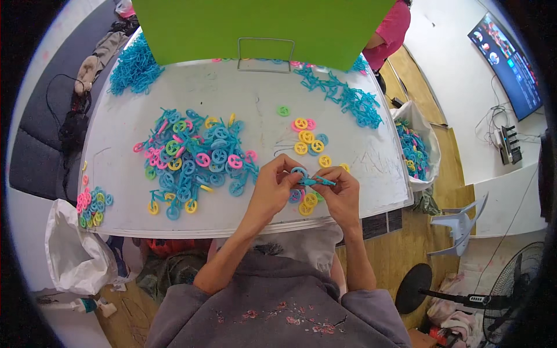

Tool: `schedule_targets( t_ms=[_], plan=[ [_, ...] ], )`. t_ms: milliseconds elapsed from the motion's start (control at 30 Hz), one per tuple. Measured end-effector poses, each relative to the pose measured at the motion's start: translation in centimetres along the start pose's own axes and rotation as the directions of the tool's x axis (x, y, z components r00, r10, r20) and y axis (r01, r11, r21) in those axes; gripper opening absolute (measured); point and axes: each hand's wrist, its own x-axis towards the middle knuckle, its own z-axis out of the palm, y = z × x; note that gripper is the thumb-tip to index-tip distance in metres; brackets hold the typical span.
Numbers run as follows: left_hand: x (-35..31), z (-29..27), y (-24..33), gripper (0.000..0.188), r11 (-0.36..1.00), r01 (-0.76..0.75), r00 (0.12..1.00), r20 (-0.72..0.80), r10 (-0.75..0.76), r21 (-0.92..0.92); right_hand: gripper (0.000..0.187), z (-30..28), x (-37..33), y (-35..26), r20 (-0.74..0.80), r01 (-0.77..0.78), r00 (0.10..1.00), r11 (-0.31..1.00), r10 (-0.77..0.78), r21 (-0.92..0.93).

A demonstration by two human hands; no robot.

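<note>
Over the front part of the white table (261, 223), my left hand (271, 188) pinches a small light-blue spoked plastic wheel (299, 171). My right hand (341, 197) grips a teal plastic piece (322, 181) with a slim, forked shape. Wheel and piece meet between my fingertips; whether they are joined I cannot tell. Just below my hands lie yellow wheels (306, 207), with a blue and pink one partly covered. Beyond them are several loose wheels (306, 137) in yellow, pink, green and blue. Left of my left hand spreads a heap of teal pieces with coloured wheels (197, 153).
Teal pieces lie heaped at the far left (134, 66) and far right (354, 101). Loose wheels (93, 206) sit at the left edge. A green board (261, 29) stands at the back. A filled white sack (429, 139) is right; a person's pink sleeve (394, 32) shows behind.
</note>
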Motion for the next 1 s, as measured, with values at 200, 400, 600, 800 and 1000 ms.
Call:
schedule_targets(
  t_ms=[200,400,600,800,1000],
  plan=[
    [0.2,0.6,0.3,0.015,0.983,-0.098,0.995,-0.014,0.101,0.158,0.015,0.0,0.1,0.5,-0.070,-0.152,0.985,0.984,0.159,0.088],
    [-0.6,1.0,0.8,0.017,0.917,-0.294,0.943,-0.073,0.324,0.271,0.015,1.1,0.1,0.6,-0.214,-0.111,0.969,0.992,0.120,0.054],
    [-0.8,0.7,0.4,0.015,0.917,-0.287,0.932,-0.140,0.333,0.276,0.014,0.7,0.4,-0.4,-0.052,-0.201,0.979,0.973,0.197,-0.109],
    [-1.2,1.2,-0.2,0.014,0.899,-0.349,0.895,-0.190,0.403,0.264,0.016,1.0,-0.1,0.4,-0.010,-0.304,0.950,0.927,0.313,0.220],
    [-1.1,1.5,-0.4,0.021,0.854,-0.432,0.851,-0.183,0.493,0.290,0.017,1.2,-0.1,0.4,0.022,-0.388,0.909,0.828,0.416,0.404]
  ],
)
